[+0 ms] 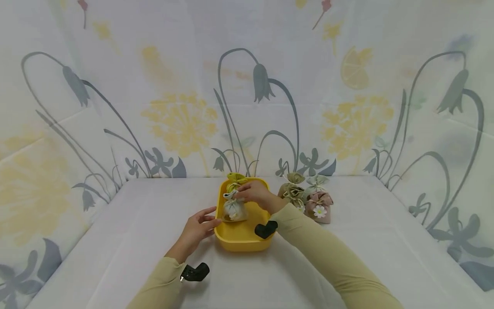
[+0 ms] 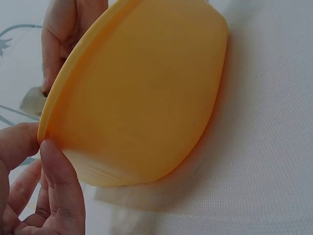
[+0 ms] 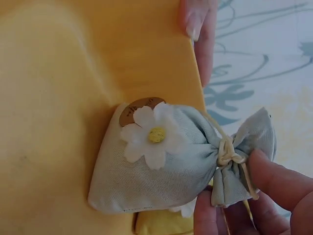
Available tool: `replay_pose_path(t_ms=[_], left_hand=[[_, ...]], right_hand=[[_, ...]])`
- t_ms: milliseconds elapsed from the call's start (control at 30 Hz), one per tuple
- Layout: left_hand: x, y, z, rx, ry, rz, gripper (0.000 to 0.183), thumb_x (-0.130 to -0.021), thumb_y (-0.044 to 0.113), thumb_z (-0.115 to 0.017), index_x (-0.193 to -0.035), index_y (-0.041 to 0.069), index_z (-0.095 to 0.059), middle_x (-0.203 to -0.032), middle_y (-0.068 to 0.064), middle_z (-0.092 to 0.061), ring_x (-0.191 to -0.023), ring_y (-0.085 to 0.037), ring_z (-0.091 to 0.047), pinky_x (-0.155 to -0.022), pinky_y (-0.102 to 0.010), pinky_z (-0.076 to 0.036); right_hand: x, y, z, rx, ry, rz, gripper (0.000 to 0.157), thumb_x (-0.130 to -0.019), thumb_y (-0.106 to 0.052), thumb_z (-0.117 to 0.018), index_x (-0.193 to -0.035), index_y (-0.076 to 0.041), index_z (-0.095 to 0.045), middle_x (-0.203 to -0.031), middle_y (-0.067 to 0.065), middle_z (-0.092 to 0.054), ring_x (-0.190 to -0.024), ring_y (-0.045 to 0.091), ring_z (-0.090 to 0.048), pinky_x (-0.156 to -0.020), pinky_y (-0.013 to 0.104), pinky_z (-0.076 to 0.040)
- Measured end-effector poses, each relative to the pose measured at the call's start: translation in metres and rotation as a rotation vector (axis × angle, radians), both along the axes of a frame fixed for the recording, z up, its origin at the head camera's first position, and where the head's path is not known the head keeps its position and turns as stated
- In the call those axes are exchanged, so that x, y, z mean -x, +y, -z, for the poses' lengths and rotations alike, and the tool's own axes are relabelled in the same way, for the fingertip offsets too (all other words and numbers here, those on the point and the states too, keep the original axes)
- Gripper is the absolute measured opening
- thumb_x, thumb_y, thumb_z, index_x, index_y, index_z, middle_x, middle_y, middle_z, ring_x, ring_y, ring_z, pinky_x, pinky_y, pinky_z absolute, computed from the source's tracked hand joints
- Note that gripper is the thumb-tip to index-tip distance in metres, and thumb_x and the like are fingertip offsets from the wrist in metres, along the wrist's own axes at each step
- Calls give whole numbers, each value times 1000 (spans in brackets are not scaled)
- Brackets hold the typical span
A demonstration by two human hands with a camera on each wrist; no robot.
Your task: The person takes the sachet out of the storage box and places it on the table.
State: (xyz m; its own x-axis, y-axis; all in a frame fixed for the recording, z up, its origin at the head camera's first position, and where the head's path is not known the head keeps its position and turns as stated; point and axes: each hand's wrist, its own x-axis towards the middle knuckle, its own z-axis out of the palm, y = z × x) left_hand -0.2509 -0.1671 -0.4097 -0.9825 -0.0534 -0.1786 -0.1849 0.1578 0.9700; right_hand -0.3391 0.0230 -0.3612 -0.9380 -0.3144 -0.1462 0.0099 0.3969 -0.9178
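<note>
My right hand point(image 1: 256, 194) pinches the gathered neck of a pale blue-grey drawstring sachet point(image 3: 161, 161), just below its frilled top. A white fabric flower point(image 3: 154, 134) and a round brown tag decorate its front. The sachet stands within a yellow plastic basin point(image 1: 244, 246), towards its left wall. Behind it is a yellow-green sachet point(image 1: 233, 182), mostly covered in the right wrist view. At the basin's left side, my left hand point(image 1: 197, 227) grips the rim between thumb and finger, the other fingers loosely bent.
Several more sachets stand together right of the basin: a pink one point(image 1: 319, 210) with a white flower, a pale one point(image 1: 317, 182) and olive-brown ones point(image 1: 292, 193). White cloth point(image 1: 154, 206) covers the table, and a flower-printed curtain point(image 1: 247, 116) hangs behind.
</note>
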Motion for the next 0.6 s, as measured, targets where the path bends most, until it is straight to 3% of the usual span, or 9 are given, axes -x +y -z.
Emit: replay_pose_path(t_ms=[267, 433, 600], left_hand=[[1, -1, 2, 4, -5, -2, 49, -86, 15, -67, -132, 9, -51, -110, -14, -54, -91, -22, -59, -81, -35, -53], [2, -1, 3, -5, 2, -13, 48, -86, 14, -67, -131, 9, -52, -110, -14, -54, -89, -21, -59, -81, -34, -53], [2, -2, 4, -12, 17, 1, 49, -85, 15, -68, -131, 9, -52, -108, -14, -54, -87, -20, -59, -78, -32, -54]], right_hand=[[-21, 4, -3, 5, 37, -43, 21, -86, -8, -66, -103, 3, -66, -94, 8, -63, -88, 20, -60, -84, 39, -51], [-32, 6, -6, 87, 46, -77, 18, -88, -3, -62, -103, 6, -64, -93, 10, -62, -88, 19, -60, -79, 34, -53], [-47, 10, -13, 140, 69, -119, 20, -90, -2, -58, -106, 10, -60, -95, 12, -60, -89, 19, -60, -82, 37, -53]])
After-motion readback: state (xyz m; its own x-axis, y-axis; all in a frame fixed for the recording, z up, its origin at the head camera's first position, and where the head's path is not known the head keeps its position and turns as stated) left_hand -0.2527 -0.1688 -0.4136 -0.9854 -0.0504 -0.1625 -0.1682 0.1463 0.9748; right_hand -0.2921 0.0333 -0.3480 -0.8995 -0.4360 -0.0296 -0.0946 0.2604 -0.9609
